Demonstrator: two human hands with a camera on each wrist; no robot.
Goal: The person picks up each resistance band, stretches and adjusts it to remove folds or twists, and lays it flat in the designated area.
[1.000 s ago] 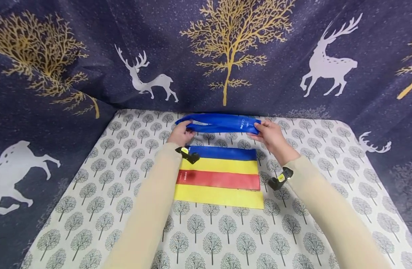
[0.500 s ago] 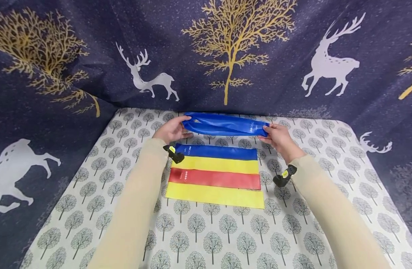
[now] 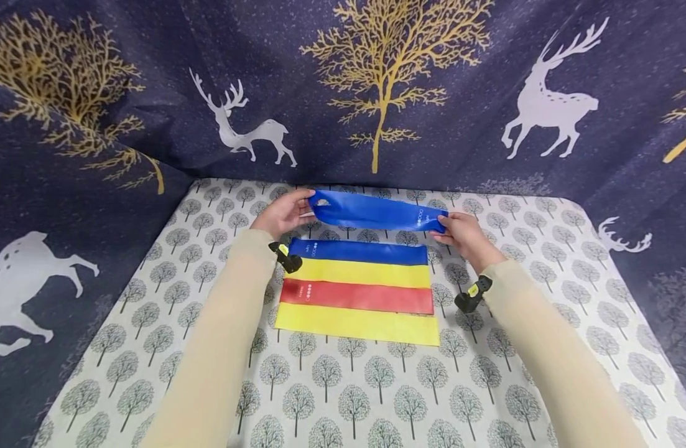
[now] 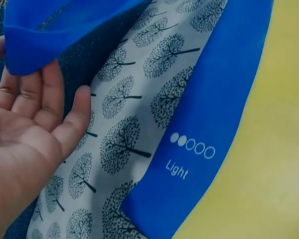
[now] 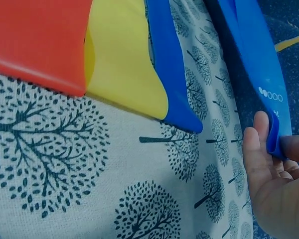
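A blue resistance band loop is held up and stretched lengthwise between both hands, above the far part of the table. My left hand holds its left end, thumb on one side and fingertips on the other. At the right end, beside the printed word and dots, my right hand pinches the band between thumb and fingers. Nearer to me lie flat bands in a row: blue, yellow, red and yellow. Their long edges meet or nearly meet.
A white cloth printed with trees covers the table. Dark blue curtains with gold trees and white deer hang behind the table and at its sides. Each wrist wears a small black camera.
My left hand has shifted left and its grip on the band's end has changed; the right hand moved slightly right. The held blue band is drawn straighter, while the flat bands stay put.
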